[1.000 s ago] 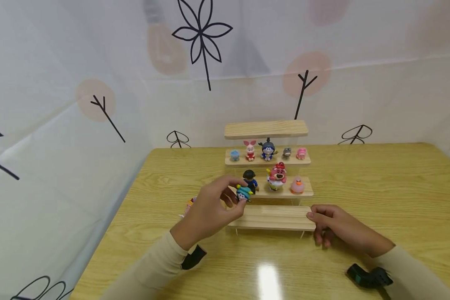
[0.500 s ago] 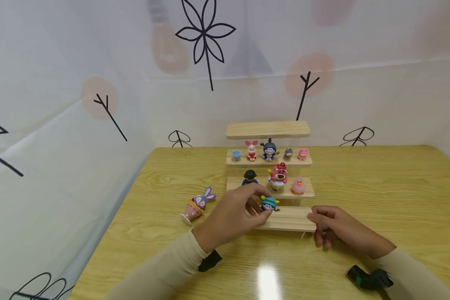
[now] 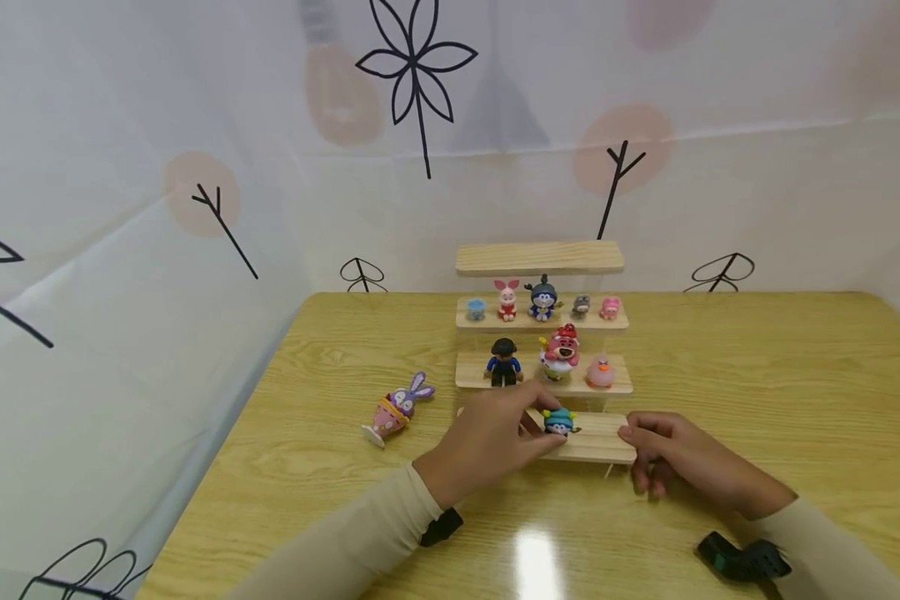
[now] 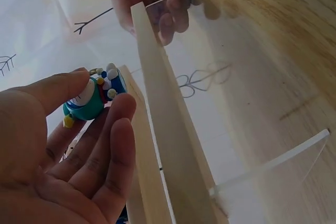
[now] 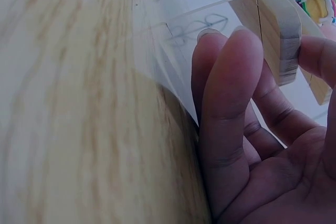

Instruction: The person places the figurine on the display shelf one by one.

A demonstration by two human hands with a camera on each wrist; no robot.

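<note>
In the head view my left hand (image 3: 491, 437) pinches a small figurine (image 3: 558, 421) with a teal hat and yellow horns between thumb and fingers. The figurine overlaps the lowest board (image 3: 600, 447) of a wooden tiered display shelf. It lies tilted in the grip in the left wrist view, its blue-and-white base close to the board's edge. My right hand (image 3: 686, 454) holds the right end of that same board. Seen from the right wrist, its thumb is at the board end (image 5: 289, 51) and the other fingers curl beside the clear support (image 5: 210, 11).
On the tier above stand a black-capped figure (image 3: 503, 364), a pink bear (image 3: 561, 352) and a pink chick (image 3: 601, 372). Several small figurines line the tier behind, below the top board (image 3: 540, 257). A purple rabbit figure (image 3: 392, 412) lies on the table (image 3: 330, 492), left of the shelf.
My left hand has carried the teal-hatted figurine right and down, from the shelf's left side to over the lowest board. The rabbit and black-capped figures came into clear view. My right hand stays put.
</note>
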